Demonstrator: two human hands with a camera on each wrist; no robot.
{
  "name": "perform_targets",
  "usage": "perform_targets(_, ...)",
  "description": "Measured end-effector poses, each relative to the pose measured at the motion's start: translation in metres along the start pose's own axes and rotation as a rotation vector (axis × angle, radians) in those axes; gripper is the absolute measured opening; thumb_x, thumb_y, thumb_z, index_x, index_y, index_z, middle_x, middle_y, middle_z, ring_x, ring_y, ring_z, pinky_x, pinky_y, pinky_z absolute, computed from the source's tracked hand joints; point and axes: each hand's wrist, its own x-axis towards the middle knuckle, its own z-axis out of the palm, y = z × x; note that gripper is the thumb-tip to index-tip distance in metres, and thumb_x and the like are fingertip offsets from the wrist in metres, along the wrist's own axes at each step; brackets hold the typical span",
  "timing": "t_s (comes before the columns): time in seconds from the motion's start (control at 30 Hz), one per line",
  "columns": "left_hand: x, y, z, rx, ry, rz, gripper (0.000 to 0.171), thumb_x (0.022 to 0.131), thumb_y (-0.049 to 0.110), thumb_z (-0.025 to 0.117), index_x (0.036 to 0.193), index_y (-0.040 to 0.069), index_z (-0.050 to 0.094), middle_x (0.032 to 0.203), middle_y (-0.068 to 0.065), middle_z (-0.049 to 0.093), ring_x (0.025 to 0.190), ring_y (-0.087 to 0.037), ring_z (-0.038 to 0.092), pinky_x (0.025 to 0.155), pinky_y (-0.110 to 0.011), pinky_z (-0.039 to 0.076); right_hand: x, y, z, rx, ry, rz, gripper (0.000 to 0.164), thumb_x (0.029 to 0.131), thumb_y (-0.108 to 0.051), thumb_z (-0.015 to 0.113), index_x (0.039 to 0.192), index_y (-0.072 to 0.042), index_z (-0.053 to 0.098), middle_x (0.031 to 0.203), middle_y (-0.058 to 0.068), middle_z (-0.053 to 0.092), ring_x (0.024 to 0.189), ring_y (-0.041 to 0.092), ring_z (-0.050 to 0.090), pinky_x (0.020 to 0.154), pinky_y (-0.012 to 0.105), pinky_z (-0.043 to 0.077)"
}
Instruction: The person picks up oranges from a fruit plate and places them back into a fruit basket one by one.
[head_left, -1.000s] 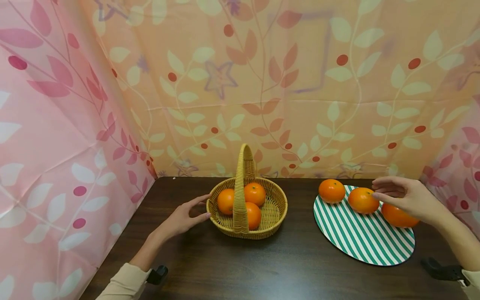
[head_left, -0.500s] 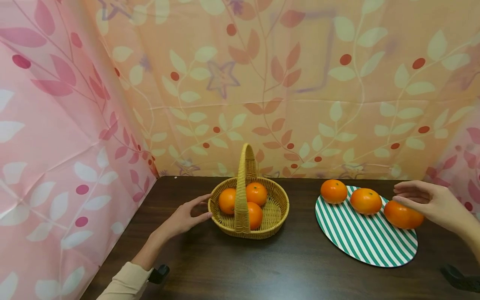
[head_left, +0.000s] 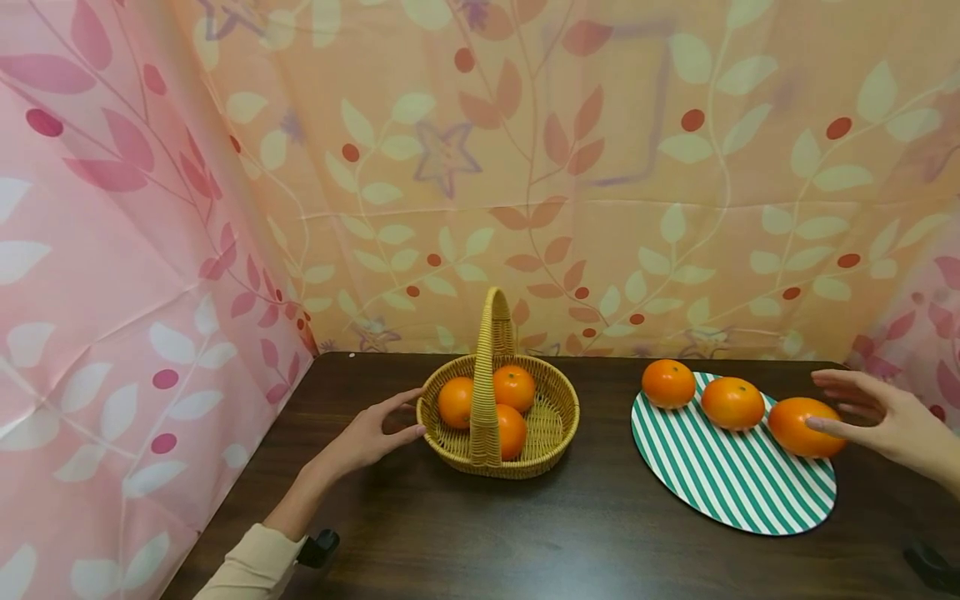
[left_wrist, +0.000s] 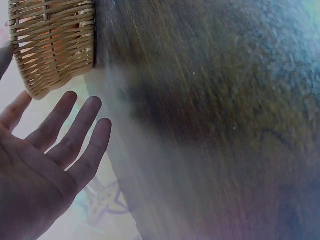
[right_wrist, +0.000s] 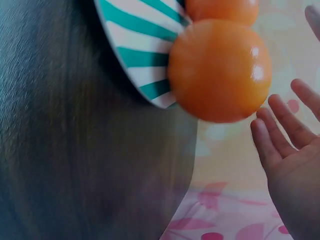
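A yellow wicker basket [head_left: 555, 417] with a tall arched handle holds three oranges, one of them the front orange [head_left: 510, 432]. At its left rim my left hand [head_left: 365, 437] has thumb and index fingertips right at the wicker; the left wrist view shows the other fingers spread and extended. Three more oranges lie in a slanting row along the back of a green-and-white striped oval mat [head_left: 742, 483]. My right hand [head_left: 896, 425] is beside the rightmost orange [head_left: 798, 427], fingers apart and gently bent, the thumb overlapping that fruit in the head view.
The middle orange [head_left: 732, 403] and the left orange [head_left: 667, 383] are on the mat's far side. Floral cloth [head_left: 600, 208] hangs behind the dark wooden table [head_left: 555, 533] and at both sides. Bare table lies between basket and mat.
My right hand has moved right, from over the middle and rightmost oranges to beside the rightmost one. The left hand stays at the basket rim. The head view has shifted slightly.
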Motion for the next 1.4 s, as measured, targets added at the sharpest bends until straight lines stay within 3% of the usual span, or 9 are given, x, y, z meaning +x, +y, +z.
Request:
perform_targets(0.17,-0.001,-0.001,0.000,0.006,-0.001,0.001,0.065,0.097,0.036,0.072,0.153,0.015,0.048,0.131,-0.013,0.063,0.130,-0.043,0.050,0.104,-0.066,0.035,-0.003,0.016,0.002,-0.003,-0.044,-0.042,0.082,0.087,0.000,0.079,0.156,-0.007,0.035,0.138,-0.031,0.034,0.113,-0.019,0.031,0.089,0.000,0.025)
perform_targets(0.3,-0.001,-0.002,0.000,0.006,-0.008,0.001,0.065,0.097,0.036,0.072,0.153,0.015,0.047,0.132,-0.014,0.063,0.130,-0.043,0.049,0.104,-0.067,0.035,-0.007,0.025,0.005,0.019,-0.071,-0.042,0.089,0.088,0.003,0.076,0.161,-0.016,0.029,0.142,-0.031,0.030,0.113,-0.020,0.030,0.089,0.000,0.026)
perform_targets(0.43,-0.001,-0.001,-0.001,0.006,-0.011,-0.001,0.065,0.097,0.036,0.072,0.153,0.014,0.047,0.132,-0.014,0.063,0.131,-0.043,0.049,0.104,-0.067,0.034,-0.009,0.028,0.007,0.032,-0.092,-0.020,0.089,0.088,0.003,0.076,0.161,-0.018,0.028,0.136,-0.034,0.029,0.111,-0.021,0.032,0.087,0.001,0.029)
perform_targets(0.6,-0.002,-0.002,-0.001,0.015,-0.008,-0.005,0.065,0.097,0.036,0.071,0.153,0.014,0.048,0.131,-0.013,0.063,0.130,-0.043,0.049,0.104,-0.067,0.034,-0.009,0.029,0.009,0.055,-0.127,-0.002,0.079,0.086,0.005,0.077,0.153,-0.007,0.036,0.126,-0.034,0.040,0.105,-0.019,0.043,0.078,0.004,0.040)
perform_targets(0.8,-0.001,-0.001,0.000,0.014,-0.009,-0.009,0.065,0.097,0.036,0.072,0.153,0.015,0.048,0.132,-0.014,0.063,0.130,-0.044,0.049,0.104,-0.067,0.034,-0.010,0.031,0.009,0.051,-0.174,0.070,0.057,0.089,0.000,0.078,0.135,0.009,0.045,0.112,-0.027,0.051,0.088,-0.001,0.057,0.071,0.015,0.052)
perform_targets(0.93,0.000,0.000,0.000,0.012,-0.005,-0.007,0.065,0.097,0.036,0.072,0.153,0.015,0.048,0.132,-0.015,0.063,0.130,-0.044,0.050,0.104,-0.067,0.035,-0.010,0.030,0.007,0.027,-0.154,0.074,0.056,0.087,-0.001,0.079,0.133,0.009,0.048,0.110,-0.025,0.054,0.085,0.002,0.060,0.069,0.018,0.053)
perform_targets(1.13,0.000,0.000,0.000,-0.002,-0.007,-0.004,0.065,0.097,0.035,0.073,0.153,0.015,0.048,0.133,-0.016,0.062,0.129,-0.045,0.050,0.104,-0.067,0.035,-0.008,0.027,-0.002,0.032,-0.084,0.084,0.058,0.087,-0.003,0.081,0.133,0.007,0.049,0.107,-0.029,0.053,0.086,-0.004,0.058,0.068,0.013,0.051)
perform_targets(1.4,0.000,-0.001,0.000,-0.004,-0.005,0.003,0.065,0.097,0.035,0.073,0.153,0.014,0.048,0.134,-0.016,0.062,0.130,-0.045,0.050,0.104,-0.067,0.034,0.001,0.015,-0.014,0.064,0.008,0.084,0.057,0.087,-0.001,0.081,0.137,-0.007,0.053,0.108,-0.032,0.053,0.087,-0.011,0.055,0.067,0.010,0.049)
